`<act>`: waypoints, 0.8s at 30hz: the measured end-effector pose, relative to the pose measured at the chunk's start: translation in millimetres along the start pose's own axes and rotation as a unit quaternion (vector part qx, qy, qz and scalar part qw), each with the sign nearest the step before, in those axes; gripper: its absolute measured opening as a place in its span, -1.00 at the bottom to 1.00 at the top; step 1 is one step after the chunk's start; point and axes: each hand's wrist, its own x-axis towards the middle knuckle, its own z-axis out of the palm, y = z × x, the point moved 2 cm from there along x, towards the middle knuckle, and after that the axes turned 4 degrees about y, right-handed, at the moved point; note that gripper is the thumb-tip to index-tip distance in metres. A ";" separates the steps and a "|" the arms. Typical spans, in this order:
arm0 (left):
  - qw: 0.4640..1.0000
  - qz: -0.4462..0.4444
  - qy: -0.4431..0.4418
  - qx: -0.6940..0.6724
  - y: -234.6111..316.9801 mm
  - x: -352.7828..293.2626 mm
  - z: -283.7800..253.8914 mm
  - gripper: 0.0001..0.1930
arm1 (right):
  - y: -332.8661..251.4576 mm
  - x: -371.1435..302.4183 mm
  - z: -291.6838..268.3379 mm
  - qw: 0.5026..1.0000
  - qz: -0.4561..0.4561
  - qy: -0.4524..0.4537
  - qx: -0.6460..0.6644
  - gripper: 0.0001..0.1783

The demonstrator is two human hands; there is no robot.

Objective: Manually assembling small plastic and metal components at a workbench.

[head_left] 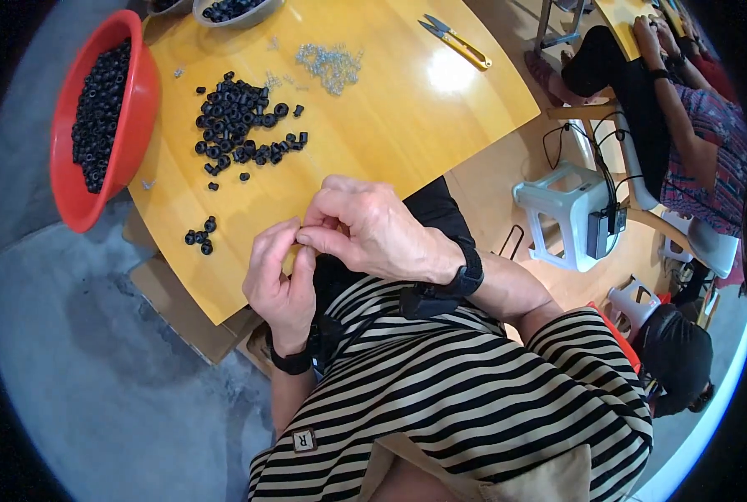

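Note:
My left hand (pixel 280 272) and my right hand (pixel 363 226) meet over the near edge of the yellow table (pixel 390 125). Both are closed, thumbs and fingertips pinched together; whatever lies between them is hidden by the fingers. Beyond the hands a heap of small black ring-like parts (pixel 235 121) is spread over the tabletop. A few more black parts (pixel 202 236) sit apart, left of my left hand. Farther back lies a loose pile of small clear pieces (pixel 332 67), with several strays around it.
A red basin (pixel 146 109) full of black parts stands at the table's left edge. Yellow-handled thread snips (pixel 457 42) lie at the far right. At the back is a grey bowl (pixel 260 15) of black parts. Right of the table are a pale plastic stool (pixel 562 209), cables and a seated person (pixel 700 142).

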 end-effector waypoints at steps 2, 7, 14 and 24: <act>1.000 0.008 -0.001 0.001 3.0 -0.3 1.0 -0.74 | 3.6 -0.1 -1.6 0.999 0.008 -0.001 0.032 -0.82; 0.995 -0.036 0.021 -0.088 5.5 -5.8 -1.2 -0.75 | 12.4 -0.4 2.6 0.928 0.197 -0.104 0.300 -0.77; 0.998 0.003 0.037 -0.053 11.5 -7.2 -4.4 -0.72 | 17.3 -10.4 8.8 0.886 0.283 -0.173 0.325 -0.76; 0.990 -0.073 0.046 -0.115 -1.6 -14.5 -19.8 -0.71 | 18.7 2.6 27.0 0.915 0.242 -0.208 0.247 -0.69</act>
